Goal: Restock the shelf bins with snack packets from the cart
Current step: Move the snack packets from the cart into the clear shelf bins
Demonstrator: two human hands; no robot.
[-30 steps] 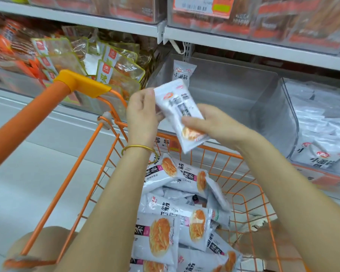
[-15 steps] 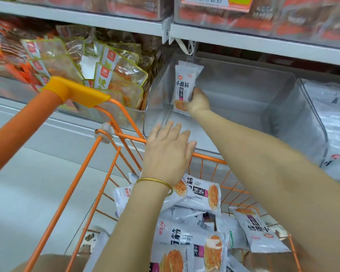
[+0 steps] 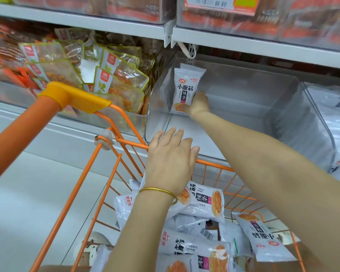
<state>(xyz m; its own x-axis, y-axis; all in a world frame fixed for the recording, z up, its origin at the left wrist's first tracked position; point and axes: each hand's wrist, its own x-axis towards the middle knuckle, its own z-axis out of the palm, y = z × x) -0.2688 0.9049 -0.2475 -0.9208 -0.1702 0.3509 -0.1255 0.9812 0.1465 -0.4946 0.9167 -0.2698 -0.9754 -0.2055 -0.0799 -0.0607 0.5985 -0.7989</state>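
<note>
- Packet [image 3: 187,86]: white, black characters, orange snack print; upright in clear bin's [image 3: 247,89] back-left corner.
- Right hand [image 3: 198,104] seemingly pinches its bottom edge.
- Left hand [image 3: 170,160] flat, fingers straight, over orange cart [image 3: 130,142] rim.

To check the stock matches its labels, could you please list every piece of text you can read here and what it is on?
"小面筋" and "辣条": white packet, held by the right hand in the clear bin.
"辣条": sideways on a cart packet.
"辣": green-edged packet, further left.
Price tag at the top, the logos and the small print: too blurred to read.
</note>
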